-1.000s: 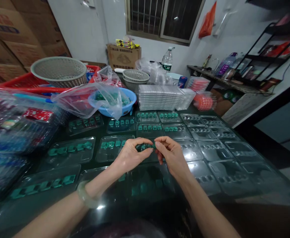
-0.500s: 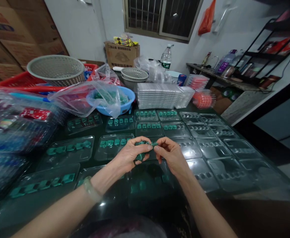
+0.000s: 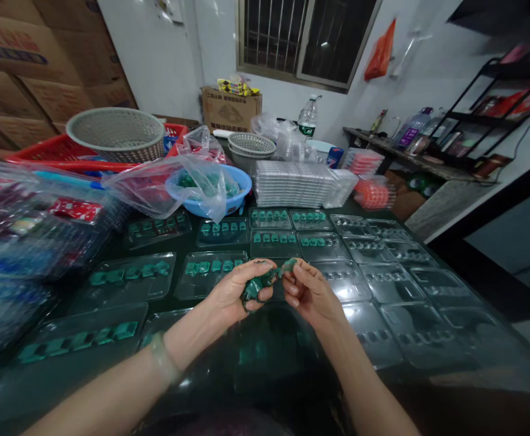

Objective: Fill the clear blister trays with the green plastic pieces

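Observation:
My left hand (image 3: 233,292) is closed around a clump of translucent green pieces (image 3: 253,287), a pale bangle on its wrist. Close beside it, my right hand (image 3: 313,293) pinches one small green piece (image 3: 288,265) between thumb and fingers. Both hands are over the middle of the dark table. Around them lie clear plastic trays; one tray (image 3: 271,238) just beyond the hands has a row of green pieces in its slots. A tray (image 3: 323,242) to its right has green pieces in only part of its row. What exactly the green pieces are, I cannot tell.
A blue basin (image 3: 245,181) with green pieces and a plastic bag stands behind the trays. Stacked clear trays (image 3: 292,184) sit beside it. Packed goods (image 3: 33,224) pile up at left, near a grey basket (image 3: 115,134). Slotted clear trays (image 3: 392,272) cover the right side.
My right hand has turned so the pinched green piece shows more, lifted slightly at the fingertips. The green clump in my left hand is more visible. The view has shifted a little.

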`<state>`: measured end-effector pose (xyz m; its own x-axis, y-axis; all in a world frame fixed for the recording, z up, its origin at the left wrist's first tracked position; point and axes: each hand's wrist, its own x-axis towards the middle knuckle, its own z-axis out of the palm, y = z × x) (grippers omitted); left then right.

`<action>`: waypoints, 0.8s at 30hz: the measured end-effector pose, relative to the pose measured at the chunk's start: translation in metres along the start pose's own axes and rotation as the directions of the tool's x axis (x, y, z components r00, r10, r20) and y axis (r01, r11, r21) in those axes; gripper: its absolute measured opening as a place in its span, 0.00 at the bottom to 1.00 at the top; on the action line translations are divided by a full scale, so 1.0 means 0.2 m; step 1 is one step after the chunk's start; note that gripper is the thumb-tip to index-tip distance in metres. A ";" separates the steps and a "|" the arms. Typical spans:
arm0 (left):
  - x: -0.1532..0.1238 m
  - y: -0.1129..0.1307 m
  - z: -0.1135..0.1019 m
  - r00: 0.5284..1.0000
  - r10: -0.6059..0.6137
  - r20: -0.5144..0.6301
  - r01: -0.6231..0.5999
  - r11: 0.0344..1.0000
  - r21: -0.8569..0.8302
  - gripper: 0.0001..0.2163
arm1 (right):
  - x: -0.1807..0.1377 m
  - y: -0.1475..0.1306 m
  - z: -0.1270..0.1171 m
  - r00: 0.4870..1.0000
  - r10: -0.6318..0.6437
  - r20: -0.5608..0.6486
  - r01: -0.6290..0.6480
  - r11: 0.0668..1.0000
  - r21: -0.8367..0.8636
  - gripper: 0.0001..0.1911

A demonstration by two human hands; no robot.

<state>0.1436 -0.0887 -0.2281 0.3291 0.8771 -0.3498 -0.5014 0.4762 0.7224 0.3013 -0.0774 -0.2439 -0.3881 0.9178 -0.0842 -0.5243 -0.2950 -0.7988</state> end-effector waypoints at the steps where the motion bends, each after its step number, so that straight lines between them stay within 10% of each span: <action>1: 0.00 0.00 -0.02 0.999 -0.030 0.011 0.031 0.997 -0.065 0.09 | 0.01 0.00 0.00 1.000 0.002 0.000 -0.002 1.000 0.023 0.09; 11: -0.03 0.04 -0.25 0.980 -0.130 -0.150 0.096 0.972 -0.214 0.13 | 0.05 -0.02 0.04 0.997 -0.060 0.043 0.067 0.980 -0.187 0.08; 18: -0.05 0.09 -0.35 0.966 -0.099 -0.238 0.039 0.968 -0.246 0.11 | 0.16 -0.22 0.24 0.925 -0.376 0.047 0.336 0.757 -0.560 0.09; 21: -0.07 0.10 -0.35 0.958 -0.126 -0.258 0.051 0.959 -0.278 0.13 | 0.21 -0.27 0.32 0.816 -0.568 0.106 0.478 0.560 -0.677 0.08; 24: -0.09 0.11 -0.33 0.941 -0.128 -0.314 0.041 0.963 -0.268 0.13 | 0.40 -0.36 0.40 0.485 -0.843 0.232 0.653 0.173 -0.737 0.05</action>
<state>0.0735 -0.0893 -0.2460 0.1226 0.7840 -0.6086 -0.6834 0.5114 0.5211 0.2469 -0.0039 -0.1461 0.0779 0.6324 0.7707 0.2147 0.7443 -0.6324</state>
